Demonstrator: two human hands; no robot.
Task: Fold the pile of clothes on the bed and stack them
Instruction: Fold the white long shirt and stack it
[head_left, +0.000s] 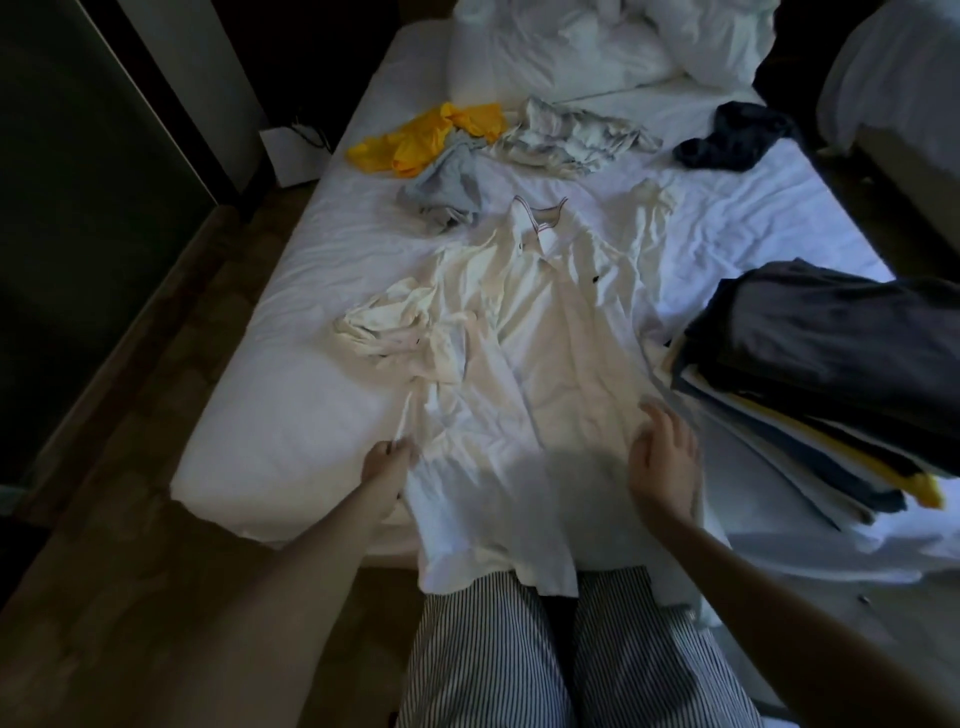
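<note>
1. A bed (291, 364) under a wrinkled white sheet is filling the middle of a dim room. Wooden floor (130, 415) is running along its left side, and rumpled pillows (597, 47) are lying at its far end.
2. A white bag (288, 150) is standing on the floor by the bed's far left side; its contents are hidden.
3. A stack of folded clothes (831, 374) is sitting on the bed's right side, with dark pieces on top and white and yellow layers showing below.
4. A yellow garment (426, 137), a grey garment (447, 189), a pale crumpled garment (571, 135) and a dark garment (737, 137) are lying unfolded across the far half.
5. A white polo shirt (545, 353) is lying front-up, collar away, its hem hanging over the near edge onto striped trousers (493, 654).
6. The left hand (387, 467) is pinching the shirt's left edge between curled fingers.
7. The right hand (665, 462) is lying over the shirt's right edge, fingers spread wide and holding nothing.
</note>
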